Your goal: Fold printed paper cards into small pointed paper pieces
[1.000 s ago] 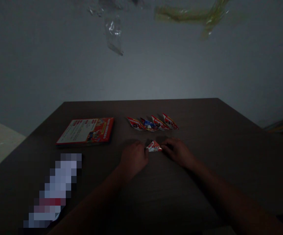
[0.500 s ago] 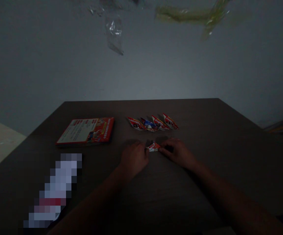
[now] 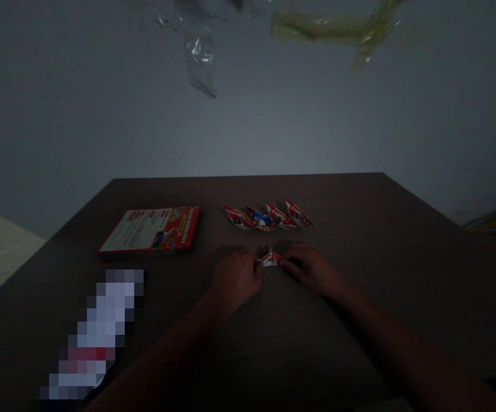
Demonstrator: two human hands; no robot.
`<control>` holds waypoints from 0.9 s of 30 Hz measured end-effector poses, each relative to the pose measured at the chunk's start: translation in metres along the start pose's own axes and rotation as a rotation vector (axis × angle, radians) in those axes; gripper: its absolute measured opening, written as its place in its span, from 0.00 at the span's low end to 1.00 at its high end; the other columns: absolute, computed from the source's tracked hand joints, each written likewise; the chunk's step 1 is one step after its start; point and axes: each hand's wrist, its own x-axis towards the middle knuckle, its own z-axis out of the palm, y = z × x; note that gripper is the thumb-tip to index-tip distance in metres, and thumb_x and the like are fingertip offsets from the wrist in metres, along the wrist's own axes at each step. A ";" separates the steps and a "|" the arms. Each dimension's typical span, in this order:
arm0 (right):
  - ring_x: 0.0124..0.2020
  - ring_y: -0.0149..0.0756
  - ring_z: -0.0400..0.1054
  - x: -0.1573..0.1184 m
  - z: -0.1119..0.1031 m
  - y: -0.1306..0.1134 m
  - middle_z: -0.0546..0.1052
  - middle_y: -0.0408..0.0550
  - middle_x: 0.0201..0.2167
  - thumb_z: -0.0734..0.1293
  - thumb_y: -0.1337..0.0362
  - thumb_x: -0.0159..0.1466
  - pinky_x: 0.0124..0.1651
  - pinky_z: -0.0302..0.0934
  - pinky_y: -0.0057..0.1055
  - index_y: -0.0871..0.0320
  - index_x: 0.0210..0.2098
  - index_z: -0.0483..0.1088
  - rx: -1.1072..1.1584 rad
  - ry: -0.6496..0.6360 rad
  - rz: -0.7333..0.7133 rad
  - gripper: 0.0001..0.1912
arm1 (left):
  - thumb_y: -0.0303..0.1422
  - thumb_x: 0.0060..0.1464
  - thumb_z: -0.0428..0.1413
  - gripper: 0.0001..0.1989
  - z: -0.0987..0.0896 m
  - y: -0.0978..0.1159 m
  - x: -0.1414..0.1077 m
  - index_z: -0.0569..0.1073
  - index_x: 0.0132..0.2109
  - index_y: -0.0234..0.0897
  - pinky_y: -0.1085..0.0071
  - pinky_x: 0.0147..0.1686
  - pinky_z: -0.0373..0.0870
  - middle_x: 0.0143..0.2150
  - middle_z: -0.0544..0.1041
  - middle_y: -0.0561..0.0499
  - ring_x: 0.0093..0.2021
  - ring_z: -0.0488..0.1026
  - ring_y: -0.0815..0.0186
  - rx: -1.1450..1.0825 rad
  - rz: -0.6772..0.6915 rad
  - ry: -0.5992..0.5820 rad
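Between my hands, low over the dark table [image 3: 359,229], is a small folded red and white paper piece [image 3: 269,258]. My left hand [image 3: 237,278] pinches its left end, with the fingers curled. The thumb and fingers of my right hand [image 3: 310,268] close on its right end. Beyond them several folded paper pieces lie in a slanted row, among them a red one [image 3: 238,217] at the left, a blue one [image 3: 262,219] beside it and a red one [image 3: 299,213] at the right.
A red and white printed booklet or stack [image 3: 149,230] lies at the left of the table. Nearer, at lower left, is a pixelated long light object [image 3: 102,326]. A pale wall [image 3: 248,126] with tape and plastic scraps stands behind the table's far edge.
The paper piece between my hands has turned or folded slightly, showing a somewhat different face. My left hand has shifted a touch to the right; the other objects are as before.
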 end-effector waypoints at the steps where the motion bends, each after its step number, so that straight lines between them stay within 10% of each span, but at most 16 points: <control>1: 0.33 0.35 0.67 0.000 0.000 -0.001 0.75 0.45 0.29 0.63 0.63 0.63 0.39 0.56 0.33 0.57 0.30 0.71 -0.003 -0.006 0.007 0.07 | 0.39 0.58 0.45 0.14 0.000 0.000 0.000 0.73 0.39 0.38 0.66 0.32 0.67 0.36 0.77 0.46 0.35 0.74 0.59 0.003 -0.002 -0.002; 27: 0.35 0.39 0.69 0.008 -0.001 -0.021 0.78 0.49 0.31 0.58 0.58 0.64 0.40 0.49 0.34 0.57 0.31 0.73 -0.274 -0.155 0.348 0.16 | 0.40 0.60 0.42 0.20 0.000 0.013 0.003 0.75 0.36 0.33 0.65 0.33 0.67 0.34 0.77 0.42 0.35 0.75 0.57 0.077 -0.070 -0.016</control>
